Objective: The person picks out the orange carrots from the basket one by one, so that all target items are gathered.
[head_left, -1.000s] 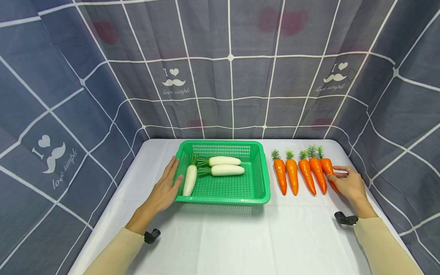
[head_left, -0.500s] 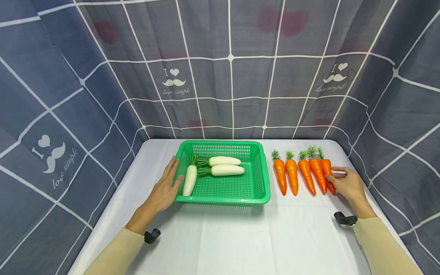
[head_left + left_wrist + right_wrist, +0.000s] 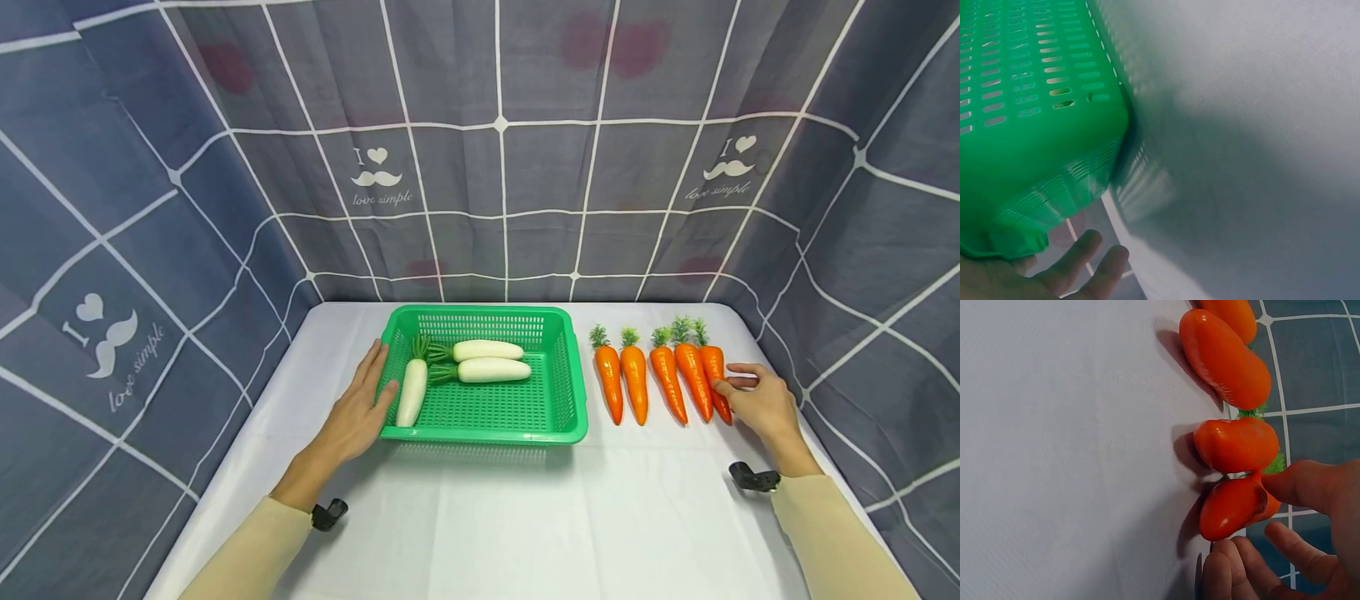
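A green plastic basket [image 3: 483,437] holds three white radishes: one radish [image 3: 412,393] stands lengthwise along the left wall, and the other two lie crosswise behind. My left hand [image 3: 356,419], fingers straight, rests against the basket's left side; in the left wrist view its fingers [image 3: 1088,250] extend past the basket corner. To the right of the basket, several orange carrots [image 3: 635,385] with green tops lie in a row. My right hand [image 3: 763,404] pinches the rightmost carrot [image 3: 712,363] between thumb and fingers. In the right wrist view this carrot [image 3: 1230,509] touches its neighbour.
A white cloth [image 3: 510,517] covers the table beneath everything. Dark grid-patterned curtains [image 3: 540,175] stand close behind and on both sides, with the right curtain [image 3: 885,292] near my right hand. A black wrist camera [image 3: 753,477] sits on each wrist.
The rightmost carrot's tip has swung left, so it now lies closer alongside its neighbour. My right hand keeps nearly the same place; the left hand and basket show no movement beyond a slight view shift.
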`<action>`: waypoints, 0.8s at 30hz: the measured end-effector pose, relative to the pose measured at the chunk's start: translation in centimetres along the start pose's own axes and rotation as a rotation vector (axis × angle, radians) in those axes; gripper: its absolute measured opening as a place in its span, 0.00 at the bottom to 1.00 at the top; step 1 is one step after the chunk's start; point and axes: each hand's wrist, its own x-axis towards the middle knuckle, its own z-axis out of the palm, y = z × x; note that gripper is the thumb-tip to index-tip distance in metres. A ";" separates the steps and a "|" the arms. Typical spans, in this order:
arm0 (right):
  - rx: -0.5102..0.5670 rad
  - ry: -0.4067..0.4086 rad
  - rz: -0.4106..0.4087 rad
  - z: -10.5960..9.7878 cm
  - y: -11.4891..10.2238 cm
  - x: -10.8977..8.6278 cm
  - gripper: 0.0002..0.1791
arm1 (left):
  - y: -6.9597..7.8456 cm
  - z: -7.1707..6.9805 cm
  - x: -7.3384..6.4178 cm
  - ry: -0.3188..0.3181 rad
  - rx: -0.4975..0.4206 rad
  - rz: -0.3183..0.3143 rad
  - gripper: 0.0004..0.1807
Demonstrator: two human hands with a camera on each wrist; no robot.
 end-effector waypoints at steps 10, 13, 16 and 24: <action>-0.023 0.042 -0.040 -0.2 -0.4 -0.2 0.36 | -0.1 0.0 -0.1 -0.004 -0.001 -0.005 0.40; -0.036 0.061 -0.093 -0.3 -1.0 -0.3 0.35 | -0.1 0.0 -0.2 -0.010 0.012 -0.008 0.41; -0.042 0.081 -0.151 -0.4 -1.7 -0.6 0.34 | -0.1 -0.2 -0.1 -0.017 0.023 -0.012 0.41; -0.078 0.122 -0.285 -0.2 -4.2 -2.2 0.31 | 0.3 -0.8 0.2 -0.055 0.039 -0.021 0.44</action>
